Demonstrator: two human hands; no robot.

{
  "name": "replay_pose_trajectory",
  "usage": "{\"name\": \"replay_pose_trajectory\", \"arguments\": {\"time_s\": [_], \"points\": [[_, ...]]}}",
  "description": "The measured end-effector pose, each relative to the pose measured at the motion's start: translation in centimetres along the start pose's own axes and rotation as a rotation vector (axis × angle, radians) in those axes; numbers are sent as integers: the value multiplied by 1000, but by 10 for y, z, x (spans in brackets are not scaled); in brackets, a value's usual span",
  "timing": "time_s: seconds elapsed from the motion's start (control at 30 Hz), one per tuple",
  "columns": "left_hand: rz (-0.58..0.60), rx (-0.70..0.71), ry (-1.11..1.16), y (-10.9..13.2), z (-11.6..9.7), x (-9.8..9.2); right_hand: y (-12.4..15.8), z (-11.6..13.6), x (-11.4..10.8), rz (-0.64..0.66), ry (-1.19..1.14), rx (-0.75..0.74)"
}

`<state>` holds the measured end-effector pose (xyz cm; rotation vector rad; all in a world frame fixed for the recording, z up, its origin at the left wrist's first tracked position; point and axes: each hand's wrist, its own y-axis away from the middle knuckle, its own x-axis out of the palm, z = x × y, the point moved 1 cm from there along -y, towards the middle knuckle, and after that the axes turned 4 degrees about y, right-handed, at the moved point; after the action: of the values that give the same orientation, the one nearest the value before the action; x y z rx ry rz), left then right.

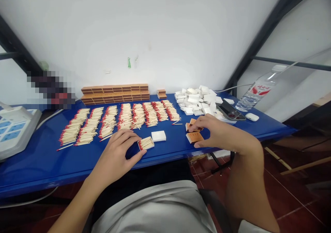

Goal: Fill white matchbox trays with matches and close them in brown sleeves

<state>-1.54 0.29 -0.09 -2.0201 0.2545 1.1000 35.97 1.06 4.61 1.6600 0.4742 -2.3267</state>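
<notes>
My left hand (120,152) holds a small white matchbox tray (153,145) between thumb and fingers at its left end. Red-tipped matches (146,143) fill this tray. Just right of it, touching or nearly so, lies another white tray (158,135), its plain face up. Farther right, my right hand (210,129) grips an orange matchbox sleeve (194,137), thumb at the near edge and fingers at the far edge. More orange sleeves (188,125) lie behind it, partly hidden under the fingers.
Several rows of loose matches (125,115) spread across the blue table (170,150). Behind them, matchboxes (116,94) are stacked along the wall, with a smaller stack (161,94) beside. A heap of white trays (198,100), a phone (230,109) and a water bottle (256,91) stand at right.
</notes>
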Motion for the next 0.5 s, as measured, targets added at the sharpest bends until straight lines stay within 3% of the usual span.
{"name": "replay_pose_trajectory", "arguments": {"time_s": [0.17, 0.33, 0.5], "points": [[-24, 25, 21, -1, -2, -2, -10, 14, 4, 15, 33, -32], [-85, 46, 57, 0, -2, -4, -18, 58, 4, -65, -74, -111], [-139, 49, 79, 2, -1, -3, -29, 97, 21, -53, -105, -202]]}}
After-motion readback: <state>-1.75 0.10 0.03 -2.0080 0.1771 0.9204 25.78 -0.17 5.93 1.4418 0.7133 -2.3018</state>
